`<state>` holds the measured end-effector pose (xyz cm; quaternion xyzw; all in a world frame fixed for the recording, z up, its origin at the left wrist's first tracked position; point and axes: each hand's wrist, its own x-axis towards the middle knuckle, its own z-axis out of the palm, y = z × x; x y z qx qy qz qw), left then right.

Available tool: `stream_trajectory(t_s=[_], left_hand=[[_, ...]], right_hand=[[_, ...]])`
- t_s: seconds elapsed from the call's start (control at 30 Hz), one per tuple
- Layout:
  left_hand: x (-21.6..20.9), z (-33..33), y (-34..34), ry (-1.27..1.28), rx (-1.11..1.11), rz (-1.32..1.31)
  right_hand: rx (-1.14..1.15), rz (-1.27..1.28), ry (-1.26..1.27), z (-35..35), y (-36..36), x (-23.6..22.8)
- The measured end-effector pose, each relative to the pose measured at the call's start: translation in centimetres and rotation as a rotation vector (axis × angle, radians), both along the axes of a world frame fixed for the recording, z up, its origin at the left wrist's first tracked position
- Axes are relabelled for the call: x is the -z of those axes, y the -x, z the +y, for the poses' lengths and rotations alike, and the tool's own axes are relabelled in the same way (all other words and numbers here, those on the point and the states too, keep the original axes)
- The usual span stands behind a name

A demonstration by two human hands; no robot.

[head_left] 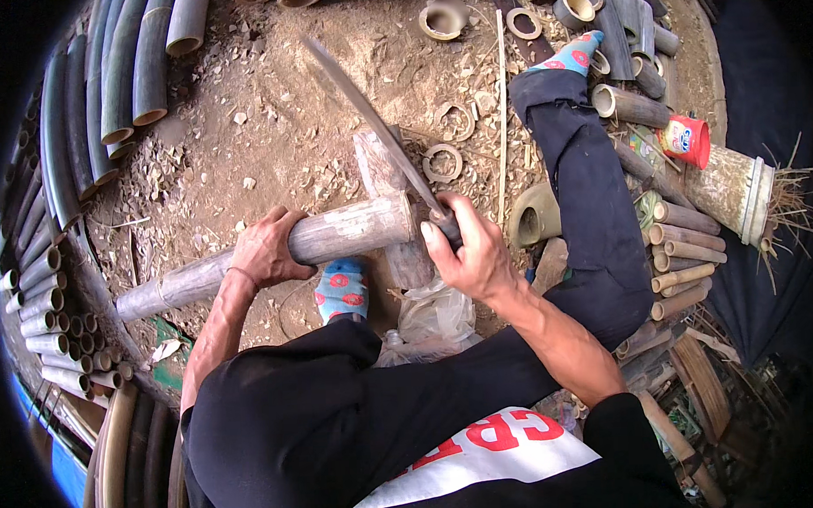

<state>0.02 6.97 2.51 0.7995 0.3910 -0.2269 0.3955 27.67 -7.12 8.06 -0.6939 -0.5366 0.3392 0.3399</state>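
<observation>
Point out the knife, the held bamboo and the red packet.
Knife (386, 136): head view, middle of the blade.
Held bamboo (352, 231): head view, bare stretch near its right end.
Red packet (686, 142): head view, middle of its side.

The person wears a black shirt (643, 479), and on it is a white panel (513, 472) with large red letters. The right sleeve (614, 419) is also black. The trousers (588, 194) are very dark, almost black. Both socks (341, 290) are light blue with red round marks. Around the left wrist goes a thin dark band (243, 275).
</observation>
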Motion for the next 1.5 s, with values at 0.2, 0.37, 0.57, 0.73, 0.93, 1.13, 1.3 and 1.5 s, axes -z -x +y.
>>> stream_trajectory(t_s=[0.2,0.37,0.57,0.73,0.93,1.13,1.3,1.5], left_hand=[[1.0,-1.3,-0.1,-0.198,-0.061,-0.083],[1.4,-2.6,1.0,-0.291,-0.066,-0.125],[0.7,-2.8,0.2,-0.330,-0.063,-0.149],[2.0,-3.5,0.9,-0.432,-0.062,-0.170],[1.8,-4.0,0.2,-0.508,-0.050,-0.134],[1.8,-5.4,0.9,-0.585,-0.059,-0.163],[2.2,-5.7,0.3,-0.699,-0.062,-0.173],[2.6,-6.7,0.7,-0.759,-0.072,-0.189]], right_hand=[[-0.170,-0.304,0.477,-1.3,-1.3,4.5],[-0.032,-0.062,-0.030,-0.7,0.5,1.5],[-0.123,-0.222,0.488,-2.2,-1.6,5.1],[-0.009,-0.006,0.003,-1.0,0.4,1.0],[-0.095,-0.151,0.467,-1.3,-1.9,4.6],[0.005,-0.023,-0.282,-0.4,0.7,0.6],[-0.107,-0.065,0.522,-1.5,-2.0,4.9],[-0.021,-0.075,-0.180,-0.8,0.2,1.2]])
